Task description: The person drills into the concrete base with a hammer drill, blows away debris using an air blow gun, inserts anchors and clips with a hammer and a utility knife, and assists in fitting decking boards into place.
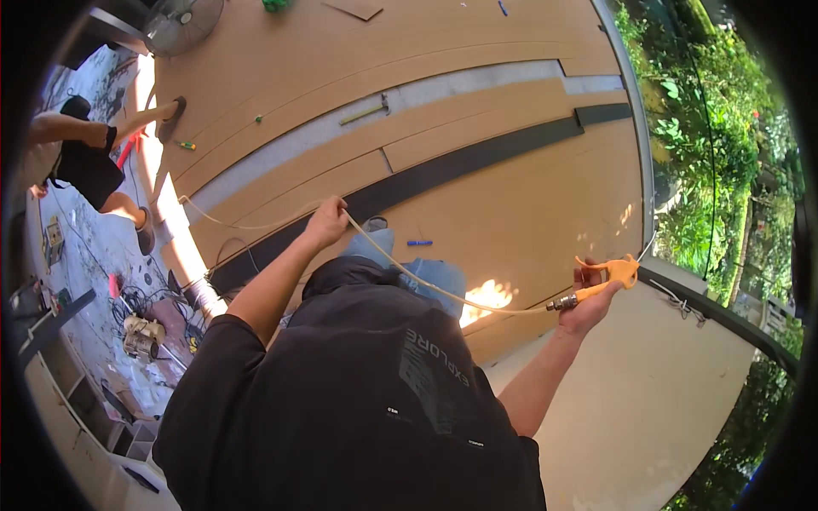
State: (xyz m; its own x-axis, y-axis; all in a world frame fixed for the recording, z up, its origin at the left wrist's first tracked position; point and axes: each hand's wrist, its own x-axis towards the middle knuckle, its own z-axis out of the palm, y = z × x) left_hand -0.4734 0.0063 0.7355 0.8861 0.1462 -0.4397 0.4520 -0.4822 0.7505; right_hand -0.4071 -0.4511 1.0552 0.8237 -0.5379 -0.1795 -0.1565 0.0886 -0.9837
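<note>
The right hand grips an orange air gun near the metal frame, some fingers hidden behind it; its thin nozzle is too fine to follow to the tip; the left hand is closed on the pale hose, palm out of sight; at far left a co-worker is partly cut off
</note>
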